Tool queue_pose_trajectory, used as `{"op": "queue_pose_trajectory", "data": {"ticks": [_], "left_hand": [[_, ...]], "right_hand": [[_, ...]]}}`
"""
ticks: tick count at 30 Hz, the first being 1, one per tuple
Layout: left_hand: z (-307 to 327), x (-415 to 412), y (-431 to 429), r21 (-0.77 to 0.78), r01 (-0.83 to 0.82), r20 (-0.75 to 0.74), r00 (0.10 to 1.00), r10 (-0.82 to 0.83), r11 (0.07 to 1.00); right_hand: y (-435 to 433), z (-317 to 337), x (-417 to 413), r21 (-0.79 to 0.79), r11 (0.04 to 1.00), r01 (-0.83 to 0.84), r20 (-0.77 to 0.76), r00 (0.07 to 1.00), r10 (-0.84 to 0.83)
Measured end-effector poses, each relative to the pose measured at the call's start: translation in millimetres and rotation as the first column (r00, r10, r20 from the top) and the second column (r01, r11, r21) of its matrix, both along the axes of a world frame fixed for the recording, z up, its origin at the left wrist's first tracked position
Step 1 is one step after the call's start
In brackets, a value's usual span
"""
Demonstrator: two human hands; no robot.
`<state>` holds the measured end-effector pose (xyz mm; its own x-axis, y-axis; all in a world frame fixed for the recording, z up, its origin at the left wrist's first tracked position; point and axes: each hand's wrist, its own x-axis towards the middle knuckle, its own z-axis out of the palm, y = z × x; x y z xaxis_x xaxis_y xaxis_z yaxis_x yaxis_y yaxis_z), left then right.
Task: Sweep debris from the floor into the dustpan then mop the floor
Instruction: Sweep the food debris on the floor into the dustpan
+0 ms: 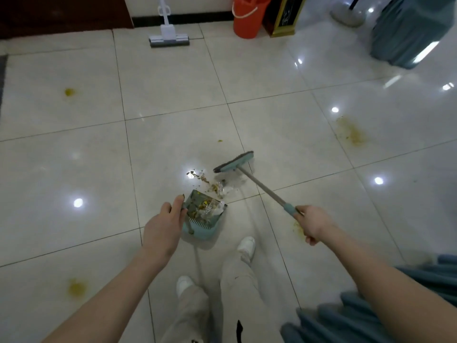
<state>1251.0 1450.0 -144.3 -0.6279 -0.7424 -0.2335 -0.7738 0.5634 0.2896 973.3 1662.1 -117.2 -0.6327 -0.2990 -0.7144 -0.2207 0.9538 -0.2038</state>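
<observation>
Gripping the tall upright handle of the pale teal plastic dustpan (206, 220), the left hand (162, 227) has its fingers curled shut round the shaft, though the hand hides most of it. Pan: likely light, rigid, easily tipped; best held high on the handle with the lip pressed flat to the glossy cream tiled floor (173, 95). Contents: crumpled clear wrapper, yellow-brown crumbs, dark flakes.

Right hand (312, 224): closed in a full fist on the teal grip sleeve of the long-handled teal broom (233, 163). Broom: judged light, stiff in the shaft, soft at the bristles; the sleeve is the sensible hold. Head raised or tilted just beyond the pan; whether the bristles touch the tile cannot be told.

Loose debris pile (210, 181): dark flakes, crumbs and a scrap of clear film, lying on the floor between broom head and pan mouth, just beside the lip. Light, scatter-prone.

Yellow smears (352, 131): several, near and far; probably stuck, a job for mopping.

White flat-headed sponge mop (169, 39): standing against the far wall. Orange plastic bucket (247, 17): beside it, well apart from the sweeping.
</observation>
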Motion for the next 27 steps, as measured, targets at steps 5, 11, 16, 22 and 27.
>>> {"op": "queue_pose_trajectory", "data": {"ticks": [5,11,16,22,27], "left_hand": [[-4.2,-5.9,7.0,-0.009,0.002,-0.005,1.0,-0.002,1.0],[-7.2,-22.0,14.4,-0.006,-0.014,0.007,1.0,0.014,1.0],[-5.5,-32.9,20.1,-0.009,-0.011,0.01,1.0,0.011,1.0],[-4.0,-35.5,16.2,-0.024,-0.021,-0.021,1.0,0.02,0.999],[-1.6,-43.6,18.0,-0.013,-0.037,-0.059,0.998,0.037,0.999]], "right_hand": [[-14.5,-25.5,-10.4,0.036,0.983,0.181,0.009,0.983,-0.182],[-25.5,-48.4,18.6,0.168,0.862,0.479,0.184,0.843,-0.505],[-20.7,-55.6,43.5,0.077,0.857,0.51,0.258,0.82,-0.511],[0.2,-50.5,86.7,0.091,0.988,0.126,0.271,0.952,-0.146],[32.8,-41.3,106.0,0.151,0.98,-0.131,0.302,0.95,0.081]]}}
